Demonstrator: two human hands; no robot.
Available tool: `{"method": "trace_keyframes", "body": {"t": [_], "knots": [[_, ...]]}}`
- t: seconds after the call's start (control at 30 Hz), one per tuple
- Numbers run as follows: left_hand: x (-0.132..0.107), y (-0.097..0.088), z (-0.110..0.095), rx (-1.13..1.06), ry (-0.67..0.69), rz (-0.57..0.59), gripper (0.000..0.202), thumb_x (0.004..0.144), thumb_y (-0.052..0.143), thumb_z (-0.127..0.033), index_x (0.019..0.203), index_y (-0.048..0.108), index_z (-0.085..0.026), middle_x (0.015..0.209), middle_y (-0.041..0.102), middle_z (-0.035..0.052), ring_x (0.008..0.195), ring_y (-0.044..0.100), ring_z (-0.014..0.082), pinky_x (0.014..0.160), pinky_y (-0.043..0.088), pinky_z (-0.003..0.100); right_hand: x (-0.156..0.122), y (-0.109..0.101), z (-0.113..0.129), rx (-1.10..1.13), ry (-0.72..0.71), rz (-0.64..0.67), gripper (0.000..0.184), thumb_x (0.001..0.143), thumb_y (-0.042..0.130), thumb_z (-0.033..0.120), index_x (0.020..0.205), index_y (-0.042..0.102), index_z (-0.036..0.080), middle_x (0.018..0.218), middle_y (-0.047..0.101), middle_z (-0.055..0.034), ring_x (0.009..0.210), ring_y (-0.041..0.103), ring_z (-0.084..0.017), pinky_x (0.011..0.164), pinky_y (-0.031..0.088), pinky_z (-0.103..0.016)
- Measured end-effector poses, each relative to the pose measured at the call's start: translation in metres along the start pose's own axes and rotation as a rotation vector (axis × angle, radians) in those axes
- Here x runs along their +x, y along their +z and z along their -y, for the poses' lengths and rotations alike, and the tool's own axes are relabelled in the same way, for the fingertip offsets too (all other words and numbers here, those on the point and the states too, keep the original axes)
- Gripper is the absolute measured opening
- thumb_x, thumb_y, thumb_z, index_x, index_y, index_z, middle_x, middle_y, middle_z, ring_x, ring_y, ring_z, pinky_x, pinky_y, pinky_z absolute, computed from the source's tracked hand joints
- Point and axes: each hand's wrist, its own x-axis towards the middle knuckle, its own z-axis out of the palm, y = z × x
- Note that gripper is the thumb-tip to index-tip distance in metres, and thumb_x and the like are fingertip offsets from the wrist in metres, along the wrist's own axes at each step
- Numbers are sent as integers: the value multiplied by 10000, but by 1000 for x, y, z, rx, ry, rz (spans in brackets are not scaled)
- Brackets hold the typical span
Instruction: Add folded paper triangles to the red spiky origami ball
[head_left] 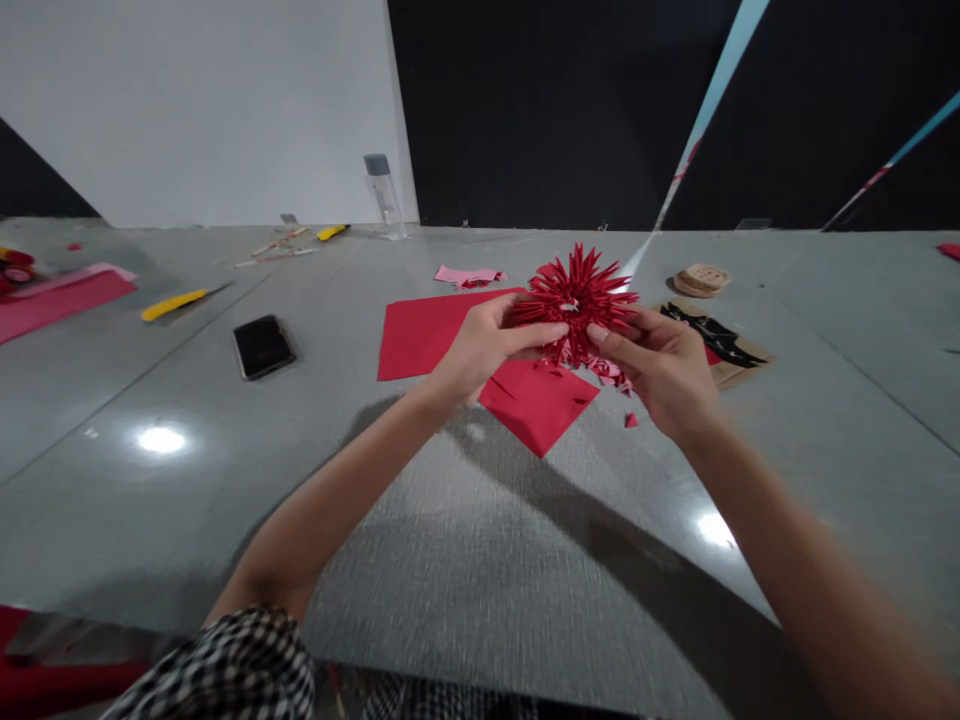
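A round, spiky red paper flower (576, 270) with a small hole at its middle is held up between both hands. My left hand (487, 345) pinches its left side, thumb on the front near the centre. On the right side, my right hand (664, 365) grips it the same way, its thumb tip close to the other thumb. The fingers behind the flower are partly hidden. Below and behind lie sheets of red paper (420, 335), a pointed red piece (541, 420) nearest me. Small pink and red scraps (611, 373) are strewn under the flower.
A phone (264, 347) and a yellow craft knife (180, 303) lie on the left. A second yellow knife (333, 232) and a clear bottle (385, 200) stand farther back. Wooden discs (701, 279) and a black-and-brown packet (720, 340) are at right. Pink strips (469, 276) lie behind.
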Motion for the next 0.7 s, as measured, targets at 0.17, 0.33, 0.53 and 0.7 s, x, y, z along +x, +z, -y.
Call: {"method": "trace_keyframes", "body": {"t": [0.17, 0.33, 0.53, 0.7], "knots": [[-1, 0, 3, 18, 21, -23, 390, 686, 933, -271, 1021, 753, -190, 1119, 810, 77, 1067, 769, 244, 992, 633, 439, 1, -2, -2, -29, -14, -35, 306, 728, 912, 483, 899, 762, 279, 1008, 795, -22, 1081, 752, -254, 1029, 614, -464], [-2, 1, 2, 3, 32, -56, 456, 629, 965, -260, 1025, 749, -197, 1135, 813, 70, 1125, 763, 256, 1039, 618, 453, 1, -1, 0, 6, -10, -70, 325, 680, 939, 463, 884, 757, 288, 964, 788, -4, 1024, 757, -239, 992, 624, -445], [-3, 2, 3, 6, 41, -34, 467, 611, 973, -222, 1027, 766, -184, 1149, 817, 91, 1123, 770, 274, 1034, 627, 458, -1, 2, 2, -8, -45, -29, 356, 658, 954, 411, 894, 727, 271, 985, 793, -13, 1045, 761, -242, 1025, 609, -467], [-3, 3, 4, 50, 53, -42, 415, 641, 968, -263, 994, 759, -197, 1153, 818, 96, 1132, 771, 288, 1041, 628, 492, -3, 3, 4, -14, -8, -49, 373, 623, 974, 335, 874, 710, 256, 907, 791, -8, 964, 778, -250, 989, 627, -491]]}}
